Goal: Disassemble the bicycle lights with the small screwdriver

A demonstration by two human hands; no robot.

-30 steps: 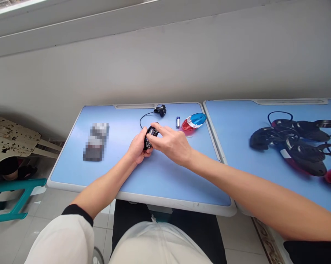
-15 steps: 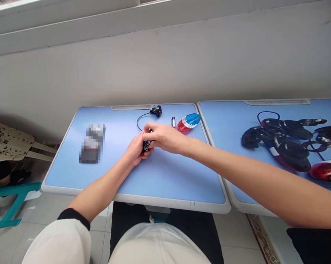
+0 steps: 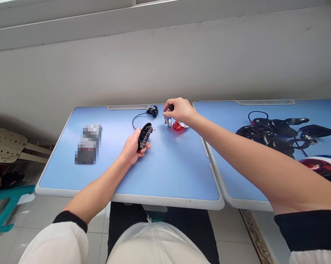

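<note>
My left hand [image 3: 131, 147] is closed round a black oval housing [image 3: 144, 136], its open inner side with metal contacts turned up to the right. Farther right, my right hand [image 3: 180, 110] pinches a small battery [image 3: 165, 119] just above the table. Beside that one stands a second battery [image 3: 169, 122]. A dark piece shows between the right fingers; I cannot make out what it is. Under the right hand lies a red, white and blue cover [image 3: 179, 126], partly hidden. Small metal bits like screws [image 3: 162, 128] lie near the batteries.
A black clamp piece [image 3: 153, 111] with a thin cable rests at the back of the table. At the left lies a blurred-out item [image 3: 88, 145]. Several black and red light units [image 3: 280, 135] are heaped on the right-hand table, past the seam.
My right hand has left the housing and moved right and back to the standing battery, a battery in its fingers. The left hand keeps the housing, whose inside now shows.
</note>
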